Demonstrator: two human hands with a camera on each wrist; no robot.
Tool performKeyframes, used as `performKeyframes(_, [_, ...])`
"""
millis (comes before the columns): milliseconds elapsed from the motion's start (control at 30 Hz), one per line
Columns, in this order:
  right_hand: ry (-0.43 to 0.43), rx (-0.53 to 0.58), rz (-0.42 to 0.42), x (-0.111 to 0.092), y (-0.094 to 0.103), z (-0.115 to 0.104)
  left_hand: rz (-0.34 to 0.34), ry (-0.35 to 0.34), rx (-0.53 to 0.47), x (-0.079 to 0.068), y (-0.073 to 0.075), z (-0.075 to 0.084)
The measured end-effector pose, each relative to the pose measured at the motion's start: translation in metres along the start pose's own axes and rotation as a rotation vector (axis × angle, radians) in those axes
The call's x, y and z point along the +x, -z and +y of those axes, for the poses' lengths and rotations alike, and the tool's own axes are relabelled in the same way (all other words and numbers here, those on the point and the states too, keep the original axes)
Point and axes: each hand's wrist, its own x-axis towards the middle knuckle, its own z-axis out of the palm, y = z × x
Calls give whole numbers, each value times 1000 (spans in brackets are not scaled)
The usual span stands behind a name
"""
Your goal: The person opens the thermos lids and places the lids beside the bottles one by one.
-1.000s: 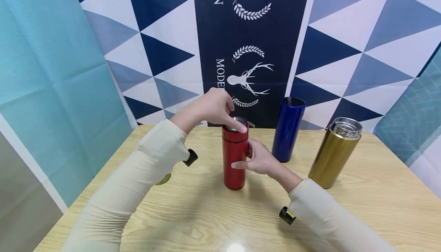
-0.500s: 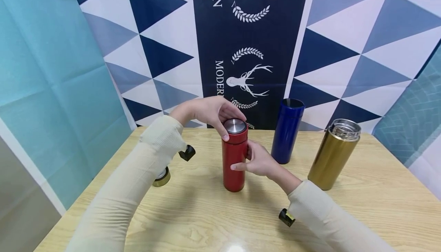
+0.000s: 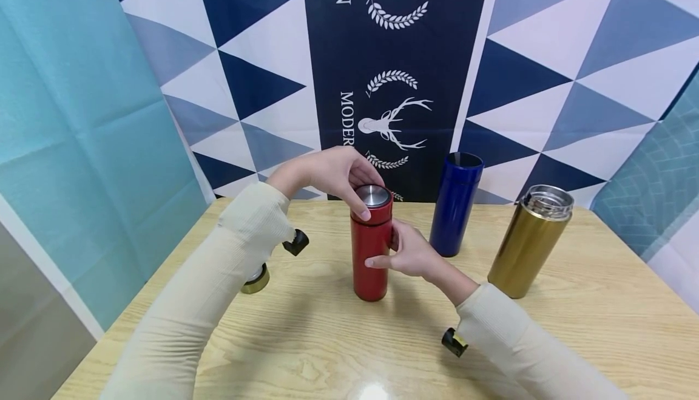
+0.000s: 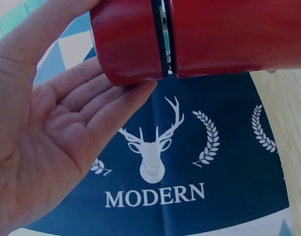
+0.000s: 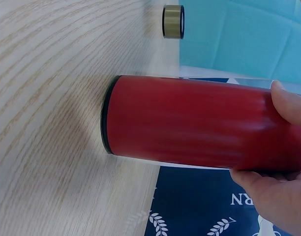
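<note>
1. The tall red cylindrical bottle body (image 3: 368,239) stands upright on the pale wood-grain table (image 3: 338,351), in from the far edge and well apart from the left and right edges.

2. Its long axis runs vertically, and the short red cylindrical lid with a brushed-metal top (image 3: 374,195) sits directly above it, roughly in line with that axis.

3. The key relation is lid to body: the left wrist view shows a narrow dark-edged seam with a pale strip inside. Whether the threads are engaged cannot be told.

4. The left hand (image 3: 338,172) is the one at the lid, reaching in from the left: the thumb rests on the near side, the fingers lie along the far side, and the lid is pinched between them.

5. The right hand (image 3: 411,251) is nearer the body, gripping it from the right below the seam, thumb across the front.

6. Toward the table's left edge lies a short gold cylindrical cap (image 3: 255,283). Toward the right edge stands a gold metallic bottle with a bare steel neck (image 3: 528,248); a glossy blue cylindrical bottle (image 3: 457,206) stands between it and the red body, nearer the far edge.
</note>
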Motion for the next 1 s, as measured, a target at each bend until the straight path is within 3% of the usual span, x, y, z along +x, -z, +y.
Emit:
performKeyframes(467, [-8, -7, 2, -1, -1, 0, 135, 1, 261, -4, -7, 16])
performKeyframes(1000, [33, -14, 9, 0, -1, 1, 193, 80, 442, -3, -15, 32])
